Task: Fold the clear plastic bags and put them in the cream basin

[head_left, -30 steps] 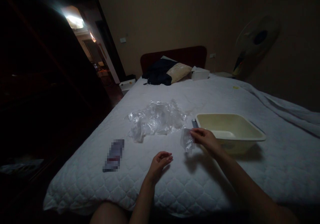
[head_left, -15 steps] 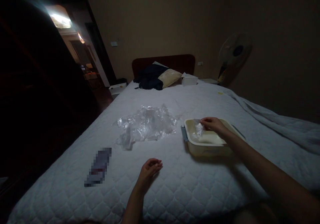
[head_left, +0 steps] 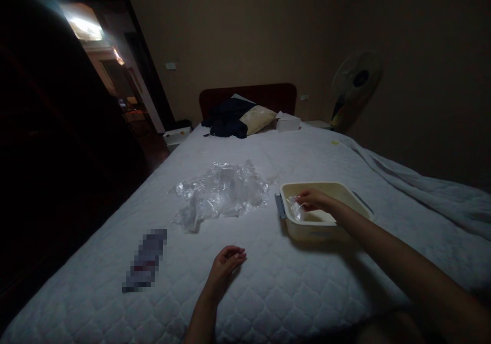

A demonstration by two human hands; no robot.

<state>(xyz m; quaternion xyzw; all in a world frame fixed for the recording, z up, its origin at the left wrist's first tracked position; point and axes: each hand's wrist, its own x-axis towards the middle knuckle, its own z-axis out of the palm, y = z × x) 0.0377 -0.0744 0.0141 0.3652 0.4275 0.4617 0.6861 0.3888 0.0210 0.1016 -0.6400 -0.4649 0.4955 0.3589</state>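
Observation:
My right hand (head_left: 314, 200) reaches into a cream plastic storage box (head_left: 326, 233) with grey side latches. Its fingers pinch a small clear plastic bag (head_left: 296, 210), which hangs inside the box near the left wall. Left of the box, a crumpled heap of clear plastic bags (head_left: 226, 188) lies spread on the white quilted bed. My left hand (head_left: 227, 262) hovers low over the near part of the bed, between heap and box. Its fingers are loosely bent with nothing visible in them, so it is open.
A blurred-out dark flat item (head_left: 146, 259) lies on the bed at the left. Towards the headboard (head_left: 282, 94) are dark clothing (head_left: 228, 119), a beige pillow (head_left: 258, 120) and a white box (head_left: 288, 123). A rumpled sheet (head_left: 418, 183) runs along the right edge; a fan (head_left: 358, 80) stands beyond.
My right hand has lowered with the plastic bag, deeper into the storage box and slightly left. The left hand holds nearly the same pose. The whole view has shifted a little.

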